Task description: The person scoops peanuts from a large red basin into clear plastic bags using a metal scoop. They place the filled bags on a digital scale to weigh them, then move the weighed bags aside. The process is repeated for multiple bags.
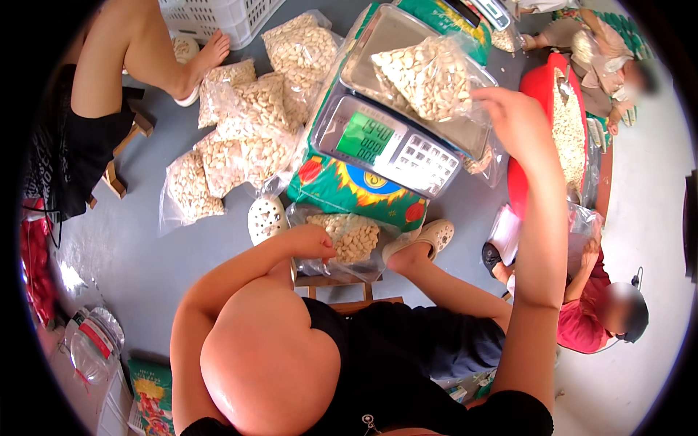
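Two hands work apart: right hand grips the nut bag on the scale pan, left hand closed on the nearer bag below.

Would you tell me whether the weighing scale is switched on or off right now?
On. The scale has its green display lit with digits, while a clear bag of pale nuts lies on its metal tray.

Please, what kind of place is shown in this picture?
Probably a small, informal packing workshop on a floor. A digital scale carries a clear bag of pale nuts, more filled bags lie on the grey floor, and a red tub holds loose nuts.
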The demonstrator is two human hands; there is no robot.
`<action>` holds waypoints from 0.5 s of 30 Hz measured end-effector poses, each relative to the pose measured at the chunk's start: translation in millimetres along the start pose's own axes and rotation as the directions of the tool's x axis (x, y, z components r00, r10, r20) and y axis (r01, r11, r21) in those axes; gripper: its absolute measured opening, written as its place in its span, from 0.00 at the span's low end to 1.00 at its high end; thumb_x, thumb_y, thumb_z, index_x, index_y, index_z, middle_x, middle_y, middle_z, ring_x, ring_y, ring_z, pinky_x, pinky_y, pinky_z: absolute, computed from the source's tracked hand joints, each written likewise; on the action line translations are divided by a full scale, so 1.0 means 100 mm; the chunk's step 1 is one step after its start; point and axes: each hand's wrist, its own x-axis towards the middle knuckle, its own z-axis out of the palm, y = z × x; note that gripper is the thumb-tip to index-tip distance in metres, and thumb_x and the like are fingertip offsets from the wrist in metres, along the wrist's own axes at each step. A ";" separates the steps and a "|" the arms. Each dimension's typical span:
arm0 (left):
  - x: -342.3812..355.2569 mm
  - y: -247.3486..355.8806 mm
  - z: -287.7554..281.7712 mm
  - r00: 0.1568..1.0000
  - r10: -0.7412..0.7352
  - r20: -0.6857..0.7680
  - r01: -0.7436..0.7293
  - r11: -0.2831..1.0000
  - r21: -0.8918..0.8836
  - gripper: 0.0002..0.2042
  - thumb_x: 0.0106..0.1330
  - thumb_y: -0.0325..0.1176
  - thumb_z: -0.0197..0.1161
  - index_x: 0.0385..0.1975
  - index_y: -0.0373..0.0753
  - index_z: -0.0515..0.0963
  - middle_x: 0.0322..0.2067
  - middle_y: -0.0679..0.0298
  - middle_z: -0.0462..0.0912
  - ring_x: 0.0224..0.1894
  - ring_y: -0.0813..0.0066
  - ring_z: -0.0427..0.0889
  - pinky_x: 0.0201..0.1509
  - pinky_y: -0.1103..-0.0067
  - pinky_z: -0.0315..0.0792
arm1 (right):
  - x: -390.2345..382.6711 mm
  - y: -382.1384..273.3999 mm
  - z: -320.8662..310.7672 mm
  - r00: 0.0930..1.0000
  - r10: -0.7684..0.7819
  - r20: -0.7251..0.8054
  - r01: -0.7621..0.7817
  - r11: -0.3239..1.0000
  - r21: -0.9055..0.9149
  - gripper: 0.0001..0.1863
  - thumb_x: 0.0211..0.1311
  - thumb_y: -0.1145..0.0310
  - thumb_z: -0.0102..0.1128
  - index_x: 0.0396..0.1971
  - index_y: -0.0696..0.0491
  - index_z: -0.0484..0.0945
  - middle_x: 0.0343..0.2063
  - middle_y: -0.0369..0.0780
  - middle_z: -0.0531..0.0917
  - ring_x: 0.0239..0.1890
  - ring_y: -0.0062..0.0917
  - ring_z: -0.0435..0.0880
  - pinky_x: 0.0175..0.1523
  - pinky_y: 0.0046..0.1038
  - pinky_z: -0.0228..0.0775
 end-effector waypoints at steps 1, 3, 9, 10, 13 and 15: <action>0.03 -0.02 0.01 1.000 0.008 0.008 -0.008 1.000 0.008 0.14 0.58 0.46 0.57 0.21 0.45 0.85 0.20 0.65 0.82 0.26 0.72 0.81 0.33 0.74 0.73 | 0.08 0.08 0.08 0.995 -0.011 0.098 0.018 0.998 -0.067 0.12 0.58 0.75 0.52 0.40 0.55 0.81 0.37 0.49 0.83 0.42 0.41 0.81 0.48 0.34 0.72; 0.03 -0.03 0.01 1.000 0.000 0.013 0.000 1.000 0.010 0.15 0.59 0.46 0.57 0.22 0.45 0.85 0.20 0.65 0.82 0.26 0.72 0.81 0.33 0.74 0.73 | 0.24 0.16 0.33 0.985 -0.011 0.175 0.034 0.991 -0.128 0.13 0.54 0.76 0.52 0.39 0.53 0.82 0.36 0.49 0.82 0.41 0.44 0.81 0.47 0.37 0.72; -0.06 -0.05 0.01 1.000 -0.002 -0.014 0.002 1.000 -0.027 0.14 0.59 0.45 0.56 0.22 0.45 0.85 0.20 0.65 0.82 0.25 0.71 0.80 0.33 0.74 0.72 | 0.63 -0.10 0.50 0.926 0.220 0.307 -0.145 0.957 -0.250 0.19 0.54 0.66 0.59 0.45 0.60 0.76 0.46 0.53 0.78 0.49 0.45 0.78 0.52 0.39 0.71; -0.07 -0.05 0.00 1.000 -0.003 -0.015 0.003 1.000 -0.030 0.14 0.59 0.45 0.56 0.22 0.45 0.85 0.20 0.64 0.82 0.25 0.71 0.80 0.33 0.74 0.72 | 0.66 -0.02 0.59 0.960 0.180 0.216 -0.126 0.962 -0.242 0.22 0.54 0.64 0.61 0.46 0.62 0.74 0.48 0.53 0.77 0.50 0.45 0.78 0.53 0.39 0.71; -0.04 -0.07 0.02 1.000 0.012 -0.006 -0.012 0.999 -0.044 0.15 0.59 0.45 0.56 0.22 0.45 0.85 0.19 0.64 0.81 0.25 0.71 0.80 0.33 0.74 0.72 | 0.92 0.32 0.85 0.972 0.129 0.198 -0.073 0.962 -0.265 0.35 0.53 0.55 0.64 0.55 0.63 0.65 0.57 0.53 0.69 0.55 0.46 0.73 0.56 0.39 0.68; -0.02 -0.09 0.01 1.000 0.020 -0.003 -0.020 0.999 -0.047 0.15 0.59 0.45 0.56 0.22 0.44 0.85 0.19 0.64 0.81 0.25 0.71 0.80 0.33 0.74 0.72 | 0.99 0.41 1.00 0.986 0.017 0.165 0.020 0.975 -0.221 0.39 0.52 0.51 0.64 0.59 0.60 0.63 0.56 0.55 0.70 0.60 0.46 0.69 0.62 0.38 0.62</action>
